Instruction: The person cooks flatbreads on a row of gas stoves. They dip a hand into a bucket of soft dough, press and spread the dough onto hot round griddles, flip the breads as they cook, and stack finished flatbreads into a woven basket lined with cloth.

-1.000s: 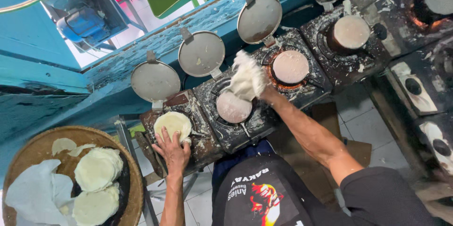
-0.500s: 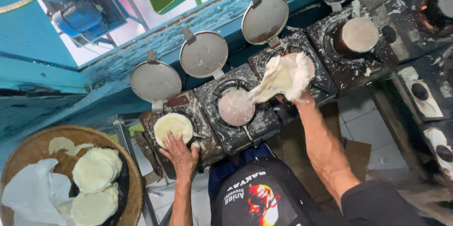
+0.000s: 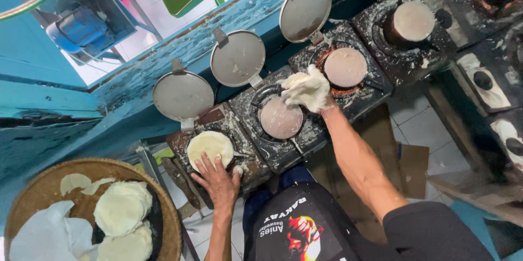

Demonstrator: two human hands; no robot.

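Note:
My left hand (image 3: 219, 179) rests with spread fingertips on a thin pale round wrapper (image 3: 210, 145) lying in the nearest small pan. My right hand (image 3: 316, 100) grips a soft white lump of dough (image 3: 303, 85), held just above the upper right edge of the second pan (image 3: 280, 119), which has a thin pale film on it. The third pan (image 3: 345, 67) sits just to the right of the dough and is also coated. A fourth pan (image 3: 414, 21) stands further right.
Three round hinged lids (image 3: 183, 96) (image 3: 238, 58) (image 3: 305, 10) stand open behind the blackened burners. A woven basket (image 3: 32, 201) at the lower left holds stacks of finished wrappers (image 3: 122, 212) and white paper (image 3: 43, 236). A blue wall ledge runs behind. Stove knobs (image 3: 482, 80) sit at right.
My right hand swung the dough from the second pan over to the third pan, then came back to between the two. My left hand stayed on the wrapper.

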